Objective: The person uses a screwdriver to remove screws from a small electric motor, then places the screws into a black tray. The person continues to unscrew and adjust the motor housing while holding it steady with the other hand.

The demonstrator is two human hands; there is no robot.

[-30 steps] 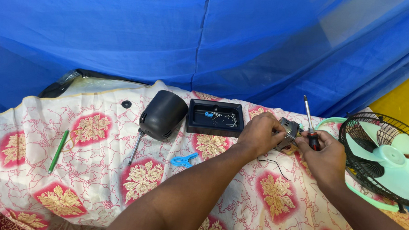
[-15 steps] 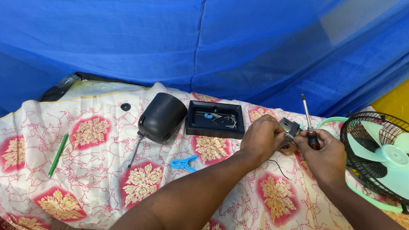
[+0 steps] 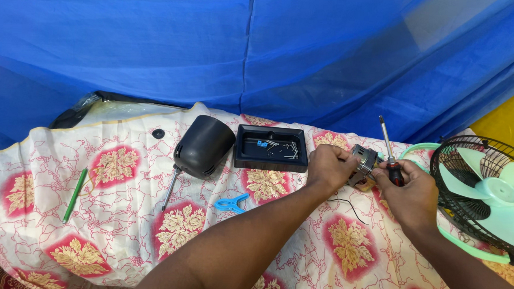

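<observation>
Two hands meet at the right of the floral cloth, and both are busy. Left hand is curled around a small metal fan motor, fingers closed on its near side, holding it just above the cloth. Right hand is wrapped tight round the red-and-black handle of a screwdriver, whose shaft sticks up and slightly left, above the knuckles, and the thumb side of that hand is pressed right against the motor. A thin black wire trails from under the motor across the cloth.

Just left of the left hand sits a black rectangular tray with loose screws and a small blue bit inside. Beside that, a black rounded motor housing lies on its side, with a second, slim screwdriver poking out beneath it. A blue plastic clip rests in front of the tray. Far left, a green pen lies on the cloth. At the right edge, a pale green fan in its black wire guard stands near the right wrist.
</observation>
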